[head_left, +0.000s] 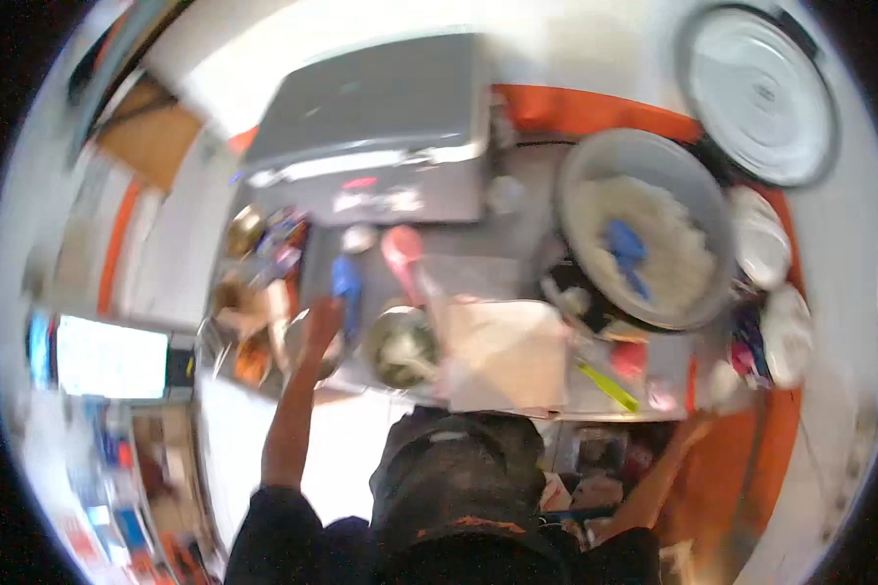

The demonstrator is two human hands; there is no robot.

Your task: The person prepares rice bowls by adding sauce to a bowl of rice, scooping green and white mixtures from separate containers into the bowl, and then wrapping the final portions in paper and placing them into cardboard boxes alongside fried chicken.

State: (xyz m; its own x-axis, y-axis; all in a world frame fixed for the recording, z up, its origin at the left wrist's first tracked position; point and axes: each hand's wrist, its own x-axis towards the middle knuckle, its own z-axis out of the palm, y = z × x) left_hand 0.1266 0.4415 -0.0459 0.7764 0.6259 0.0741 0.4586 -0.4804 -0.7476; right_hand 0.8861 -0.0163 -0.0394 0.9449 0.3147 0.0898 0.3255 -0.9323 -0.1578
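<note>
Left hand (326,320) is over a shiny round metal bowl (331,361) left of centre, right hand (695,429) by the table edge, lower right; too blurry to tell how open either is or whether they've grabbed anything. Blue utensil (346,283) just beside the left runs basically up-down, so does the slim red stick (692,385) near the right. Pink spoon (405,255) looks smooth, plasticky, rounded end up.

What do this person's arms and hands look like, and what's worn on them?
Short, dark, plain-looking sleeves end around the elbows, leaving both forearms bare. The left hand and right hand wear no gloves. It's too blurry to spot rings.
</note>
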